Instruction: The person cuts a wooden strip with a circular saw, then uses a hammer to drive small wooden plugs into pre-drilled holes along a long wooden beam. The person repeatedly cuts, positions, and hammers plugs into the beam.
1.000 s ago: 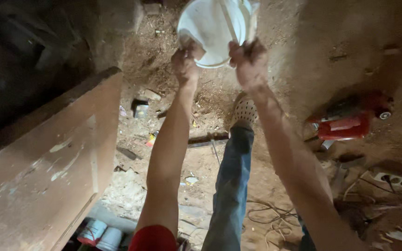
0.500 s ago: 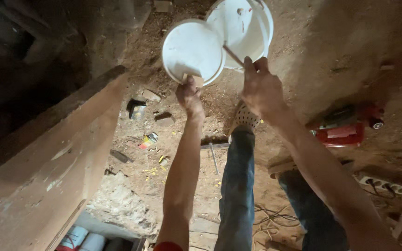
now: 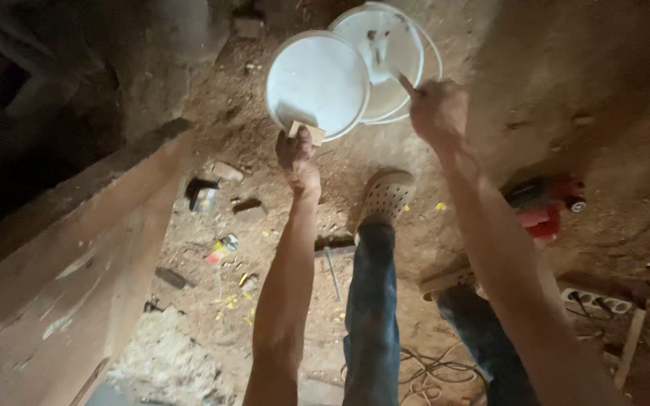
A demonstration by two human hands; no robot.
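My left hand (image 3: 299,156) is raised and holds a round white lid (image 3: 316,81) by its lower edge, with a small wooden piece (image 3: 307,132) pinched against it. The lid is tilted and overlaps the left side of a white bucket (image 3: 400,45) on the dirt floor. My right hand (image 3: 438,113) is closed around a wooden handle (image 3: 406,83) that reaches into the bucket. What sits at the handle's far end is hard to make out.
A long wooden beam (image 3: 62,293) runs along the left. My jeans leg and perforated clog (image 3: 387,194) stand below the bucket. A red power tool (image 3: 543,212), a power strip (image 3: 596,302) and cables (image 3: 430,376) lie at the right, with scattered debris (image 3: 223,244) on the dirt.
The lid has come off the bucket and moved left in my left hand, exposing the bucket's inside. My right hand has shifted right and closed on the wooden handle.
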